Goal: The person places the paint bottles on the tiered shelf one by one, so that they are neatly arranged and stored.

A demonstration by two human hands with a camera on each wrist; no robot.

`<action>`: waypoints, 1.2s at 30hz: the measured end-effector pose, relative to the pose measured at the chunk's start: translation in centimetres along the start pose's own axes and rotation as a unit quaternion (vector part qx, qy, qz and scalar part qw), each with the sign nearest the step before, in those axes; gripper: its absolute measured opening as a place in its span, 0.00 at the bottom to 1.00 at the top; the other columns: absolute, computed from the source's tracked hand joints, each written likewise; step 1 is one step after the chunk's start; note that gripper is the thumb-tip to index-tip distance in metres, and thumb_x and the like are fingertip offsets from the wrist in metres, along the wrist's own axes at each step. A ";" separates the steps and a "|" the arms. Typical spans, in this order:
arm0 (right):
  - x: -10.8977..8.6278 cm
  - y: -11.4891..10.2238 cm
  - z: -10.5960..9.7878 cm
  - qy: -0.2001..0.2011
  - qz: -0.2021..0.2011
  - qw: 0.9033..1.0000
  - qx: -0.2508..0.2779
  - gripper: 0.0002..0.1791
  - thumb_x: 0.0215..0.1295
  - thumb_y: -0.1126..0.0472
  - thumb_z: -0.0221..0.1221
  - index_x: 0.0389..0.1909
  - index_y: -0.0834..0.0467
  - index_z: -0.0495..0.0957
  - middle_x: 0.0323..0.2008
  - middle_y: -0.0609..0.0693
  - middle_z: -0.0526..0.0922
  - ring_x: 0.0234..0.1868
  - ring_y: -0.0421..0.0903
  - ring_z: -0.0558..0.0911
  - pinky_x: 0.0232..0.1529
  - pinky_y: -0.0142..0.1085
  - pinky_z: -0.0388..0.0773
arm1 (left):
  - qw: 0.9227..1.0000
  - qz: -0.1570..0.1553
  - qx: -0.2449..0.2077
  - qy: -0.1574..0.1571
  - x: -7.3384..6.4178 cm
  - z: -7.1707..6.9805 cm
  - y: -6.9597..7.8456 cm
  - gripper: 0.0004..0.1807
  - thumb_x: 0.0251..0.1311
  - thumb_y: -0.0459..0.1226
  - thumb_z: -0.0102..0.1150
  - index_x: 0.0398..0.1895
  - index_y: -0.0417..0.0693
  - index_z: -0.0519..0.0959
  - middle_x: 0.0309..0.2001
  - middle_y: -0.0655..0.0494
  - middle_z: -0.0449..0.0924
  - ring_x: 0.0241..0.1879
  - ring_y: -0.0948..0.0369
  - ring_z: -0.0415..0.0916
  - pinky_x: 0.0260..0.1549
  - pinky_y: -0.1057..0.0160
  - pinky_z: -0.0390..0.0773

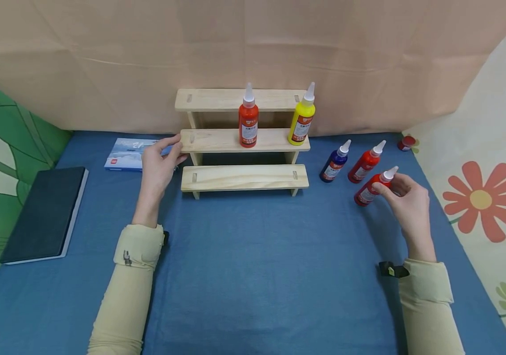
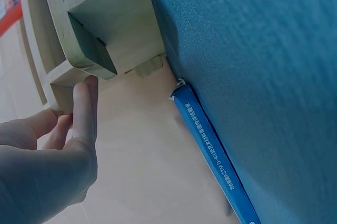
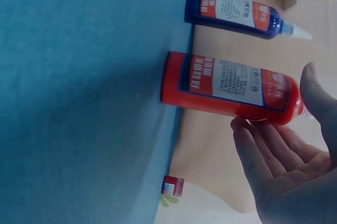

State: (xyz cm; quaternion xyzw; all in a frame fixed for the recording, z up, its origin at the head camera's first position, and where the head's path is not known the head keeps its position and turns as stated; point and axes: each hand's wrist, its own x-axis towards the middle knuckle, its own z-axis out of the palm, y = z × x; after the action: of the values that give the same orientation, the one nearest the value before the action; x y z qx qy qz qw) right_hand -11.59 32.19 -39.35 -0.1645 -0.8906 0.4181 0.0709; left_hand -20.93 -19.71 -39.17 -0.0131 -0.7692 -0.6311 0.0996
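A three-step wooden display shelf stands at the back of the blue cloth. My left hand pinches the left end of its middle step between thumb and fingers. On that step stand a red paint bottle and a yellow paint bottle, both with white nozzle caps. At the right, my right hand holds the nearest red paint bottle around its upper part, thumb by the neck and fingertips against its side. A blue paint bottle and another red paint bottle stand just beyond it.
A flat blue-and-white box lies behind my left hand. Farther left is a dark notebook. A small red jar sits at the back right corner, near the flower-patterned sheet. A beige cloth hangs behind the shelf.
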 end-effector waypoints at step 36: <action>0.2 -1.3 0.6 -0.001 0.004 1.000 0.027 0.36 0.76 0.43 0.64 0.77 0.59 0.73 0.69 0.59 0.80 0.70 0.59 0.77 0.72 0.48 0.78 | 1.000 0.005 -0.007 0.000 0.0 0.0 -0.1 0.21 0.81 0.31 0.55 0.70 0.30 0.76 0.69 0.31 0.71 0.61 0.40 0.80 0.57 0.63 0.86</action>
State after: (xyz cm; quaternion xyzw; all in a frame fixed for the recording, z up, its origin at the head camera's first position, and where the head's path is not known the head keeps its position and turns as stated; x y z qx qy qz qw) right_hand -12.24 31.07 -38.76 -0.1656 -0.8785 0.4422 0.0723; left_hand -20.93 -19.72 -39.25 -0.0175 -0.7645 -0.6362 0.1022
